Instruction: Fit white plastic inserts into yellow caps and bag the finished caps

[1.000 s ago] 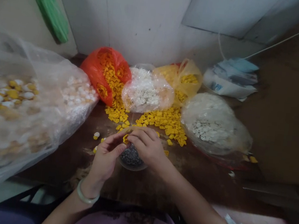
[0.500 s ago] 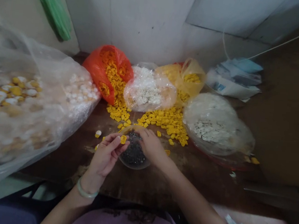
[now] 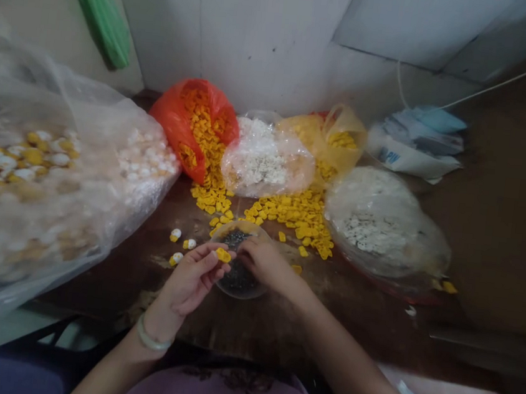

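My left hand point(image 3: 193, 274) pinches a small yellow plastic piece point(image 3: 223, 255) between thumb and fingertips, right over the near-left rim of a clear bowl point(image 3: 222, 229) of tiny dark bits. My right hand point(image 3: 263, 261) hovers over the bowl's right side with fingers curled together; what they grip, if anything, is hidden. Beyond the bowl lies a loose heap of yellow pieces point(image 3: 296, 213) on the brown table point(image 3: 250, 321). Three finished white-and-yellow pieces point(image 3: 178, 243) lie left of the bowl.
A big clear bag of white-and-yellow pieces point(image 3: 43, 180) fills the left. Along the back stand an orange bag point(image 3: 177, 119), a clear bag of white parts point(image 3: 267, 160) and a yellow bag point(image 3: 339, 136). Another clear bag point(image 3: 382, 222) sits right, with folded bags point(image 3: 414, 138) behind it.
The hands were joined over the bowl a second ago; they have come apart. The left keeps the yellow piece, and the right has drawn back toward the bowl's right side.
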`<action>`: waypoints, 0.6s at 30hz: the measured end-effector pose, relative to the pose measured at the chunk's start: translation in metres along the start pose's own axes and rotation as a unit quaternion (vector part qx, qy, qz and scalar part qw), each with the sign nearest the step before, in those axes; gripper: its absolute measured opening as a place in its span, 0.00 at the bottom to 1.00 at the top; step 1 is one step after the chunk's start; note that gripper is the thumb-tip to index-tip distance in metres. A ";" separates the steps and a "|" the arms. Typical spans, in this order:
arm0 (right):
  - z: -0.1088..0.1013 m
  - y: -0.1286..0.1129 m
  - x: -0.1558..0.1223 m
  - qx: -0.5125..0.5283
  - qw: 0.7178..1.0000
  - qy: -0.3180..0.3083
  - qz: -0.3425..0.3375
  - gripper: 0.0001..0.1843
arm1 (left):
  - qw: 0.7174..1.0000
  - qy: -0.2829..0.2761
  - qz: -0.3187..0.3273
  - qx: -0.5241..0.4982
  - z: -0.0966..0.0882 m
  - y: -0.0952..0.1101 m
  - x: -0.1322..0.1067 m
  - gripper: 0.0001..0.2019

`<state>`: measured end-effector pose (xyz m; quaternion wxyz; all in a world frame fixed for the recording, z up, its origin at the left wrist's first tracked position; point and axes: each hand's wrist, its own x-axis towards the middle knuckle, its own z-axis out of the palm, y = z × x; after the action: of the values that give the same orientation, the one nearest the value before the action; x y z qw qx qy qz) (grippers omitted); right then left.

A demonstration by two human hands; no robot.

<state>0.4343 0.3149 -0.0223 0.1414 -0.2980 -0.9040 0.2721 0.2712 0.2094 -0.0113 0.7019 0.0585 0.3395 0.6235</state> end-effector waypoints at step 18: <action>-0.056 -0.061 0.000 -0.058 0.978 0.031 -0.200 0.10 | 0.995 0.001 -0.018 0.101 0.018 -0.003 -0.003 0.22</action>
<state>0.4296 0.2973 0.0585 0.2035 -0.1269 -0.9546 0.1764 0.2838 0.2118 0.0017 0.7030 0.1223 0.4025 0.5734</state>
